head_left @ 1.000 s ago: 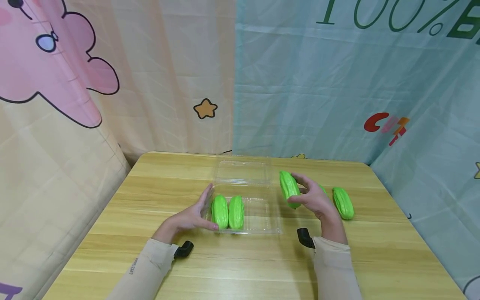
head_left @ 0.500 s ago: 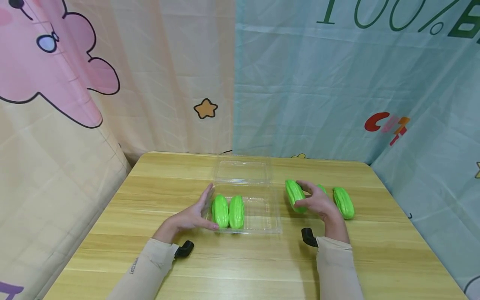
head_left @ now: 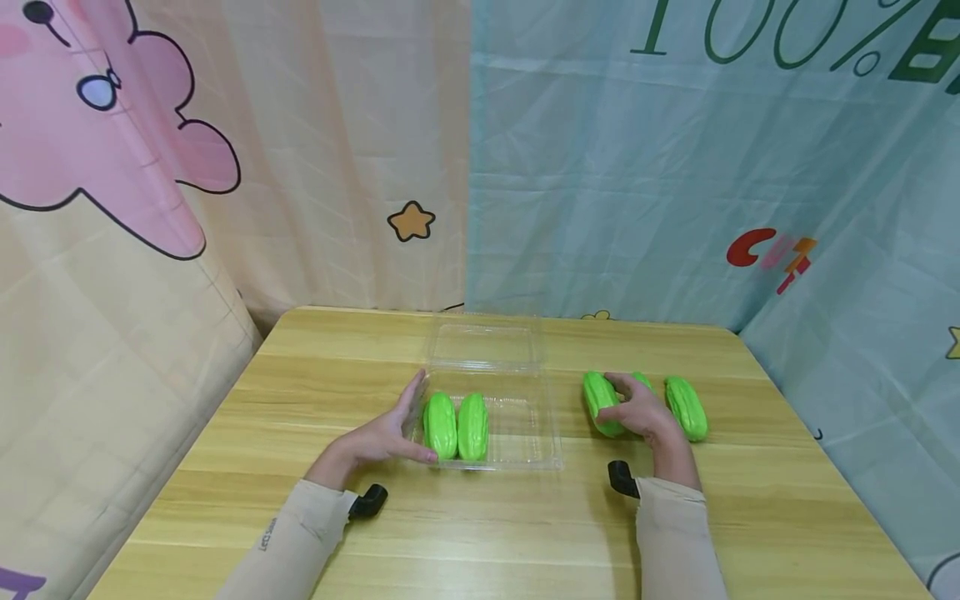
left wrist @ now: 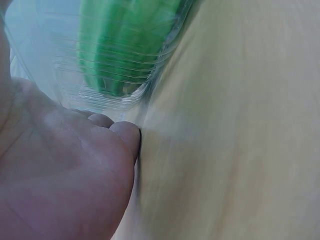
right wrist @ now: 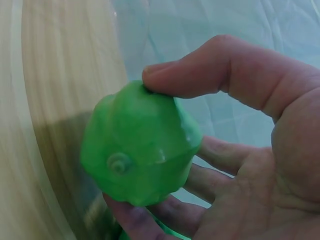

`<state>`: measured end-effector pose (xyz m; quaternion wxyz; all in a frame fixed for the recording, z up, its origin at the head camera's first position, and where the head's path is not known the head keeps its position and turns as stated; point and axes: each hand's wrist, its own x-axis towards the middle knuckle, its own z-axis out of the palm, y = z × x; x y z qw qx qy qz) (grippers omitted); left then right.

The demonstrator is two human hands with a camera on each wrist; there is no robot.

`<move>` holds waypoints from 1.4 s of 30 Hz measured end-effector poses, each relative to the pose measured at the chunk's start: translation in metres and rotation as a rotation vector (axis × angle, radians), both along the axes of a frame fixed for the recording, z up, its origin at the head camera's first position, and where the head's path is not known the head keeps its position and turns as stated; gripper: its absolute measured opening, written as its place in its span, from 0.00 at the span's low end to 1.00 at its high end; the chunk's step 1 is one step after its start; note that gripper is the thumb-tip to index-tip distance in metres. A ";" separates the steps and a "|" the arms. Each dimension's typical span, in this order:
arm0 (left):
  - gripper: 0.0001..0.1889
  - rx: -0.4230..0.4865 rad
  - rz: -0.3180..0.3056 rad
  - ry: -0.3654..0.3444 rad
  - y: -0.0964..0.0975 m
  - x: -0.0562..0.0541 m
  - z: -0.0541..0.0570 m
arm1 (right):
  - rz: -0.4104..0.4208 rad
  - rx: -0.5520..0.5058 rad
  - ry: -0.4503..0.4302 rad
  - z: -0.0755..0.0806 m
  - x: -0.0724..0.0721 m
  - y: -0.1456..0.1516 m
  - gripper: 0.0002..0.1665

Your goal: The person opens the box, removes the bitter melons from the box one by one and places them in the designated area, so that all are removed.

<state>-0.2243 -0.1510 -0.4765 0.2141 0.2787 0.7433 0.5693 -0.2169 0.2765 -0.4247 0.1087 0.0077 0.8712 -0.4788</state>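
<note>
My right hand (head_left: 637, 408) grips a green, ribbed bitter melon (head_left: 600, 404), thumb on one side and fingers round the other. In the right wrist view the bitter melon (right wrist: 140, 145) shows its blunt end with a small round nub. My left hand (head_left: 386, 433) rests spread along the left side of a clear plastic clamshell container (head_left: 525, 433), its thumb at the front corner. Two bitter melons (head_left: 441, 427) lie side by side in the container's left half. The left wrist view shows one bitter melon (left wrist: 125, 45) through the ridged plastic wall.
The container's clear lid (head_left: 483, 343) lies folded back behind it. Another bitter melon (head_left: 686, 408) lies to the right of my right hand, and one more (head_left: 642, 380) is mostly hidden behind that hand. All rest on a wooden table (head_left: 480, 533), with printed curtains (head_left: 337, 167) behind.
My right hand has moved right and toward the table with the bitter melon, away from the container. The left hand and the container stay in place.
</note>
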 end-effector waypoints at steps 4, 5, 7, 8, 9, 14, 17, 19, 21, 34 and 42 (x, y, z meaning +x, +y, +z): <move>0.74 -0.004 0.001 -0.003 0.001 0.001 0.001 | -0.024 0.022 -0.004 -0.002 0.000 0.003 0.53; 0.74 -0.004 0.002 -0.003 0.001 0.001 0.000 | -0.029 0.022 -0.007 -0.002 0.000 0.003 0.53; 0.74 -0.001 0.003 -0.004 0.001 0.001 0.000 | -0.036 0.021 -0.012 -0.003 0.000 0.004 0.53; 0.74 -0.001 0.002 -0.005 0.000 0.001 0.000 | -0.039 0.019 -0.014 -0.003 0.000 0.004 0.53; 0.74 -0.001 0.002 -0.005 0.000 0.001 0.000 | -0.040 0.019 -0.017 -0.003 0.000 0.004 0.53; 0.73 0.000 0.001 -0.005 0.000 0.001 -0.001 | -0.034 0.045 -0.013 -0.001 0.001 0.003 0.54; 0.73 0.002 0.000 -0.003 0.000 0.001 -0.001 | -0.029 0.075 -0.006 -0.001 0.001 0.002 0.53; 0.73 0.001 0.000 -0.004 0.000 0.000 -0.001 | -0.027 0.089 -0.004 -0.001 0.001 0.001 0.54; 0.73 0.000 0.002 -0.003 0.000 0.001 -0.001 | -0.027 0.093 -0.004 -0.001 0.001 0.001 0.54; 0.73 -0.002 0.001 0.000 0.000 0.001 -0.001 | -0.025 0.136 -0.023 -0.003 -0.001 0.000 0.54; 0.73 0.002 -0.006 0.008 0.000 -0.001 -0.002 | -0.019 0.201 -0.007 -0.003 -0.001 -0.004 0.55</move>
